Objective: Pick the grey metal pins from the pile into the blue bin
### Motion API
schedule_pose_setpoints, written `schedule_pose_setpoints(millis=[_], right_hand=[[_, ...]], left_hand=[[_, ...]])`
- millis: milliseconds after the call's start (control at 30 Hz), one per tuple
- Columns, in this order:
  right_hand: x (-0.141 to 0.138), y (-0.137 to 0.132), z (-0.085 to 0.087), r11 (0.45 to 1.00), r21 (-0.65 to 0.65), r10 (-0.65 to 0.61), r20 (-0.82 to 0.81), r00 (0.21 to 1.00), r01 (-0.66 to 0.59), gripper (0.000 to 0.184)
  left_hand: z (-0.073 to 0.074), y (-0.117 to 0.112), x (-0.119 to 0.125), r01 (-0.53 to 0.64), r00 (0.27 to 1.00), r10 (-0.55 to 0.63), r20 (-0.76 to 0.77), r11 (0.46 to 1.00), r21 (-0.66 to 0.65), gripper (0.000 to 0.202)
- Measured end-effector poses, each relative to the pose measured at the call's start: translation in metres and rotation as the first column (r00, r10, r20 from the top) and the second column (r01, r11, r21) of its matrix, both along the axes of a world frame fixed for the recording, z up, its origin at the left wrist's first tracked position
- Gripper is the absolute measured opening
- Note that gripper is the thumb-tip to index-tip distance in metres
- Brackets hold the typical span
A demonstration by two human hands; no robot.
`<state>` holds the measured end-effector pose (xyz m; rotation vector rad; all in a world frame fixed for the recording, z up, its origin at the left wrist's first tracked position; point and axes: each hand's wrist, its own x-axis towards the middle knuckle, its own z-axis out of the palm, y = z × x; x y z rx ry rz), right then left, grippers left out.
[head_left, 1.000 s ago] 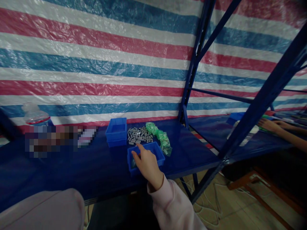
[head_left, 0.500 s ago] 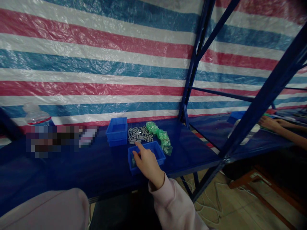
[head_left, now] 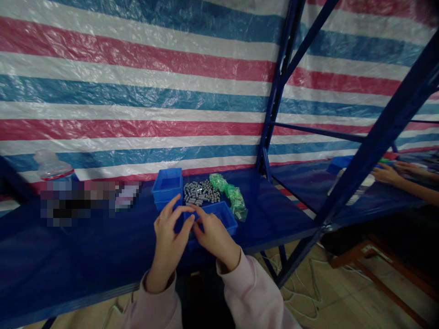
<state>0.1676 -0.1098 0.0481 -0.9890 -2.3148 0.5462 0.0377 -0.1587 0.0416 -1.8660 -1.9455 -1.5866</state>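
Observation:
My left hand (head_left: 168, 235) and my right hand (head_left: 215, 235) meet over the near left corner of a blue plastic bin (head_left: 228, 218). Thumbs and index fingers of both come together in a pinch; whatever small thing is between them is too small to make out. The other left fingers are raised and bent. Just beyond the bin lies a pile of small grey metal cylinders (head_left: 195, 194), with shorter metal pieces (head_left: 213, 195) on its right. Green-tinted plastic bags (head_left: 235, 198) of small parts curve around the pile's right side. My hands hide the bin's left part.
Blue stacked bins (head_left: 167, 183) stand left of the pile on the blue table (head_left: 113, 246). A clear bottle (head_left: 55, 167) and blurred items are far left. Blue frame posts (head_left: 363, 141) rise at right. Beyond them, another person's hands (head_left: 387, 176) are at a table.
My left hand has come up from the lower left to meet my right hand at the bin. The right hand's spread fingers have drawn together into a pinch.

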Motion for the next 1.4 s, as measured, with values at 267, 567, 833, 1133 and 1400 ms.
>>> schedule_pose_setpoints(millis=[267, 567, 833, 1133, 1400], right_hand=[[0.027, 0.011, -0.008, 0.997, -0.024, 0.066, -0.117, 0.991, -0.069, 0.064], [0.099, 0.044, -0.025, 0.784, -0.004, -0.614, 0.136, 0.777, 0.62, 0.056], [0.101, 0.057, -0.037, 0.741, -0.06, -0.631, 0.281, 0.723, 0.669, 0.038], [0.086, 0.06, -0.042, 0.683, -0.014, -0.708, 0.237, 0.666, 0.731, 0.049], [0.086, 0.067, -0.046, 0.673, -0.108, -0.71, 0.185, 0.68, 0.732, 0.034]], left_hand=[[-0.021, 0.018, 0.007, -0.005, 0.979, -0.079, -0.188, 0.912, -0.409, 0.019], [-0.03, 0.024, -0.002, 0.104, 0.988, -0.145, -0.048, 0.869, -0.484, 0.013], [-0.028, 0.022, 0.003, 0.097, 0.995, -0.1, 0.014, 0.907, -0.41, 0.017], [-0.024, 0.021, 0.003, 0.033, 0.998, -0.057, -0.039, 0.893, -0.45, 0.023], [-0.027, 0.025, 0.004, -0.007, 0.999, -0.015, -0.044, 0.888, -0.461, 0.026]])
